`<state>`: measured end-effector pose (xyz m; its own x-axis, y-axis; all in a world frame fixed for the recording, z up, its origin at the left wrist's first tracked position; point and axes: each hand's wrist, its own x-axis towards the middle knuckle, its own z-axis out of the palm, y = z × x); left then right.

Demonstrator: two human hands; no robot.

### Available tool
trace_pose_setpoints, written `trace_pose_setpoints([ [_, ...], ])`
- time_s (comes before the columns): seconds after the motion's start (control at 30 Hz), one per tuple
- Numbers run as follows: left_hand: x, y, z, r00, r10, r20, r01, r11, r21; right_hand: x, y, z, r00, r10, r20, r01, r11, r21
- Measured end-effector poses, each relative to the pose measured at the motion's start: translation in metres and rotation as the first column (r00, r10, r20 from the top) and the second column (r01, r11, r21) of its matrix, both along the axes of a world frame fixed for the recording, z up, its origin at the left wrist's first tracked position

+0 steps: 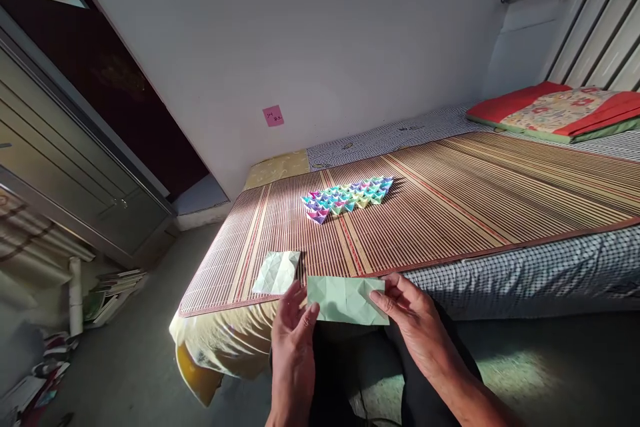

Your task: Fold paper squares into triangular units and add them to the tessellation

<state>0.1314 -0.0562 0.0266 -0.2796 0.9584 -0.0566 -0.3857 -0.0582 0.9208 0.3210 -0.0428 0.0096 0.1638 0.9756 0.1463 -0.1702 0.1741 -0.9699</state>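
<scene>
Green sheet [347, 300]: pale, folded into a flat oblong with creases showing, held in the air just off the near edge of the bed, between both hands.
Left hand [293, 337]: thumb and fingertips pinched on the sheet's left end, the other fingers loosely curled.
Right hand [415, 320]: thumb and forefinger closed on the sheet's right end, where a corner flap looks turned in.
Done: a block of small folded paper pieces [349, 197] in many colours stands in tight rows on the bamboo mat [450, 213], well apart from the hands. Judging by their number, much folding is already finished.
In hand: the sheet seems only part-way through, flat and oblong, not yet shaped like the small pieces.
Left to do: a pile of pale creased paper [277, 272] lies on the mat just beside the left hand and looks not yet worked up.
Around: a red pillow [555, 110] at the far end of the bed, a pink note [273, 116] on the wall, books [115, 283] on the floor.
</scene>
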Motion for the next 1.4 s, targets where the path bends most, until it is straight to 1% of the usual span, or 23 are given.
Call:
trace_pose_setpoints([
  [0.03,0.005,-0.001,0.001,0.993,-0.101,0.056,0.103,0.994,-0.032,-0.001,-0.001,0.001,0.999,-0.009,-0.041,0.008,1.0,-0.014],
  [0.07,0.01,-0.003,0.002,0.972,-0.213,0.096,0.219,0.974,-0.063,-0.002,-0.001,0.002,0.997,-0.011,-0.083,0.009,0.999,-0.032],
  [0.1,0.015,-0.004,0.002,0.955,-0.268,0.127,0.279,0.957,-0.08,-0.002,-0.002,0.004,0.995,-0.006,-0.1,0.002,0.999,-0.038],
  [0.13,0.019,-0.005,0.001,0.947,-0.285,0.149,0.3,0.95,-0.085,-0.002,-0.002,0.005,0.995,0.0,-0.096,-0.003,0.999,-0.035],
  [0.17,0.022,-0.005,0.0,0.949,-0.271,0.163,0.287,0.954,-0.083,-0.001,-0.003,0.006,0.996,0.005,-0.085,-0.007,1.0,-0.03],
  [0.3,0.024,-0.002,-0.002,0.962,-0.125,0.244,0.158,0.98,-0.119,0.003,-0.007,0.009,0.999,0.006,-0.038,-0.007,0.999,-0.037],
  [0.37,0.025,-0.001,-0.002,0.952,-0.102,0.289,0.149,0.978,-0.144,0.004,-0.009,0.011,0.999,0.035,-0.029,-0.037,0.998,-0.057],
  [0.47,0.031,-0.005,-0.003,0.948,-0.156,0.276,0.209,0.962,-0.174,0.002,-0.009,0.012,0.997,0.055,-0.062,-0.059,0.997,-0.058],
  [0.53,0.035,-0.008,-0.004,0.965,-0.167,0.204,0.207,0.959,-0.195,0.001,-0.009,0.011,0.996,0.061,-0.067,-0.064,0.997,-0.046],
  [0.63,0.035,-0.009,-0.007,0.985,-0.163,0.051,0.17,0.971,-0.17,0.002,-0.007,0.008,0.985,0.174,-0.023,-0.175,0.983,-0.057],
  [0.7,0.032,-0.008,-0.008,0.985,-0.175,0.008,0.174,0.974,-0.146,0.004,-0.007,0.007,0.973,0.231,0.011,-0.23,0.971,-0.068],
  [0.77,0.028,-0.006,-0.008,0.985,-0.166,0.034,0.169,0.975,-0.145,0.006,-0.007,0.007,0.977,0.212,0.022,-0.21,0.975,-0.068],
  [0.9,0.028,-0.004,-0.004,0.983,-0.121,0.141,0.142,0.978,-0.154,0.008,-0.008,0.011,0.986,0.165,-0.008,-0.165,0.984,-0.063],
  [1.0,0.032,-0.005,-0.002,0.969,-0.167,0.184,0.197,0.966,-0.164,0.008,-0.008,0.011,0.99,0.137,-0.017,-0.138,0.989,-0.056],
  [1.1,0.034,-0.006,-0.001,0.959,-0.21,0.191,0.24,0.959,-0.148,0.008,-0.008,0.01,0.987,0.157,-0.019,-0.158,0.985,-0.066],
  [1.2,0.031,-0.005,-0.002,0.971,-0.166,0.172,0.191,0.972,-0.14,0.009,-0.009,0.011,0.974,0.228,-0.018,-0.229,0.971,-0.067],
  [1.3,0.027,-0.004,-0.001,0.979,-0.148,0.144,0.169,0.975,-0.147,0.011,-0.011,0.014,0.966,0.259,0.017,-0.257,0.965,-0.052],
  [1.4,0.028,-0.004,0.0,0.972,-0.216,0.097,0.228,0.963,-0.145,0.014,-0.012,0.016,0.965,0.259,0.044,-0.256,0.965,-0.053],
])
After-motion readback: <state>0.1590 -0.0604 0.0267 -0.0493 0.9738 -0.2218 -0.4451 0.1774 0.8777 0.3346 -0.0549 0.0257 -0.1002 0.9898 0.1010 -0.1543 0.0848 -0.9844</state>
